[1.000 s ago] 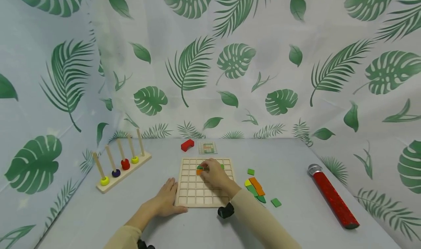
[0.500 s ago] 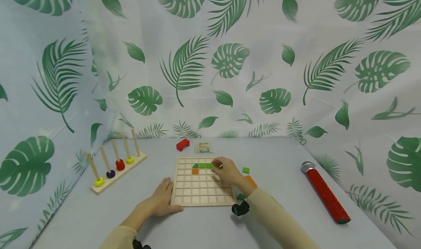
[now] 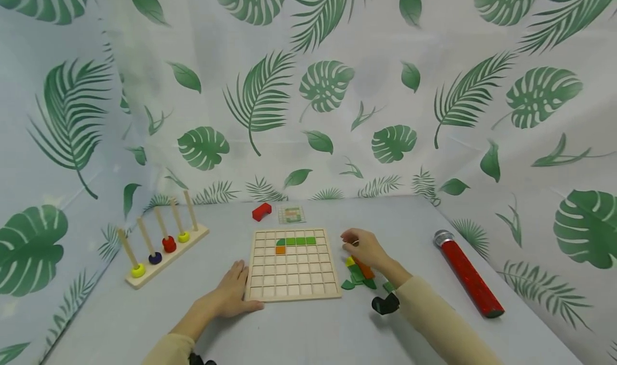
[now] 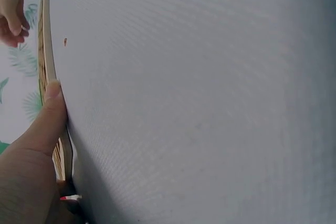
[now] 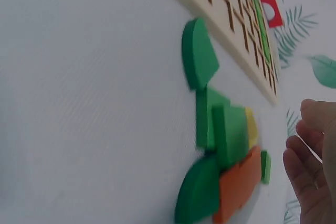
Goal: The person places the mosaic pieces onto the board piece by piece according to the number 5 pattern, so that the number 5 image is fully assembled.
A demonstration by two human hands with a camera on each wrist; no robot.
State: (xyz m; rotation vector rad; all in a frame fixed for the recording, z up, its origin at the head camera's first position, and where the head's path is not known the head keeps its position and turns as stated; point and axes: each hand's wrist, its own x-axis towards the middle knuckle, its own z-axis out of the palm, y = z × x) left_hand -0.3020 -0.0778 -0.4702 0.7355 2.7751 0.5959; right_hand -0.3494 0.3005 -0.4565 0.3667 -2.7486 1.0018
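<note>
A wooden grid board [image 3: 294, 279] lies on the table. Near its back a row has a dark green quarter-round tile [image 3: 281, 242] and green square tiles [image 3: 300, 241], with an orange square tile [image 3: 280, 250] below. My left hand [image 3: 230, 294] rests against the board's front left corner, fingers along its left side; in the left wrist view the thumb [image 4: 52, 111] presses the edge. My right hand [image 3: 365, 247] hovers over the loose pieces right of the board, fingers loosely bent. In the right wrist view nothing shows between its fingers, beside a small green piece [image 5: 266, 166].
Loose pieces include an orange strip [image 5: 237, 184], a yellow piece [image 3: 350, 261] and green quarter-rounds [image 5: 199, 53]. Behind the board are a red block [image 3: 262, 212] and a pattern card [image 3: 291, 214]. A peg stand with rings [image 3: 168, 258] is left, a red microphone [image 3: 469, 275] right.
My right hand has moved off the board to the right, over the loose pieces, uncovering the green row. My left hand stays at the board's corner. The head view has turned slightly right.
</note>
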